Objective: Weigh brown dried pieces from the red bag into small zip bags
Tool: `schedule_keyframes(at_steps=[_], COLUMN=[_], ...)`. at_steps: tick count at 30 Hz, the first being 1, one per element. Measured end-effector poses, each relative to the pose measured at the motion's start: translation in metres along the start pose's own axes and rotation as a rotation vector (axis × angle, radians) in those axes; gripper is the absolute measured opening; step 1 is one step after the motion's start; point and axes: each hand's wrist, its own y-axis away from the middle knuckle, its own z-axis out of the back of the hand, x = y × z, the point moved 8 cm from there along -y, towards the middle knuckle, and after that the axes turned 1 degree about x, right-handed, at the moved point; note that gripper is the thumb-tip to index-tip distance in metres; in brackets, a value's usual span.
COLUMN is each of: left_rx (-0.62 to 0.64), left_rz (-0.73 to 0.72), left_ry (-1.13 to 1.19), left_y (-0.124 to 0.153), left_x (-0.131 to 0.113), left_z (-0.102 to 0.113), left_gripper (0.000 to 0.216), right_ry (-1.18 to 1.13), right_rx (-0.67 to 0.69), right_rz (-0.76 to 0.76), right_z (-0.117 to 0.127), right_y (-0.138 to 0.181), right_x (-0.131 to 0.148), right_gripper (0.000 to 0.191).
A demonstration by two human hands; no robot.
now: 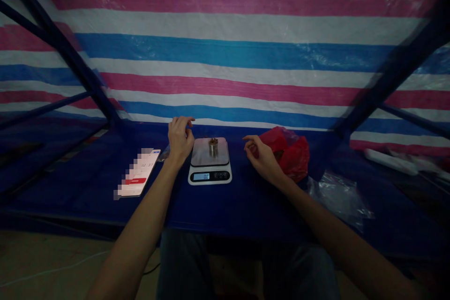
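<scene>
Center frame: my left hand (180, 140) curled, hold unclear; right hand (263, 161) open; a bump could topple the cylinder (213, 147) on the scale (210, 174).

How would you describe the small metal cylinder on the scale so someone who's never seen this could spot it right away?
On the dark blue covered table, find the white digital kitchen scale between the person's left hand and right hand. Standing upright on its glossy platform is a short metal cylinder with something brownish on top. It alone sits on the scale, unlike the red plastic bag to the right.
</scene>
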Motion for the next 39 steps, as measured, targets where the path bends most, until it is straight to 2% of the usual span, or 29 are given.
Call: schedule_keyframes(at_steps=[10,20,24,28,31,33,36,39], left_rx=[0.079,0.116,0.13,0.14,0.134,0.127,0.149,0.161], left_rz=[0.006,0.017,0.0,-0.024,-0.064,-0.074,-0.074,-0.07], left_ry=[-0.001,0.023,0.035,0.043,0.052,0.06,0.047,0.027], left_y=[0.0,0.001,0.001,0.001,0.002,0.002,0.001,0.0], left_x=[0.001,0.003,0.002,0.0,-0.004,-0.006,-0.008,-0.011], left_z=[-0.011,-0.015,-0.017,-0.02,-0.02,-0.019,-0.02,-0.019], left_gripper=[0.038,0.037,0.037,0.036,0.035,0.034,0.032,0.031], right_ry=[0.01,0.005,0.018,0.038,-0.053,-0.03,0.2,0.373], right_rx=[0.017,0.015,-0.016,-0.171,-0.294,-0.299,-0.162,0.103], right_rz=[-0.016,-0.003,0.019,0.079,0.076,0.07,0.047,-0.008], right_z=[-0.003,0.0,0.008,0.041,0.084,0.114,0.151,0.162], right_y=[0.001,0.002,-0.002,-0.016,-0.025,-0.025,-0.008,0.034], right_x=[-0.011,-0.005,0.0,0.012,0.022,0.033,0.052,0.056], right_gripper=[0.033,0.033,0.031,0.027,0.023,0.02,0.016,0.014])
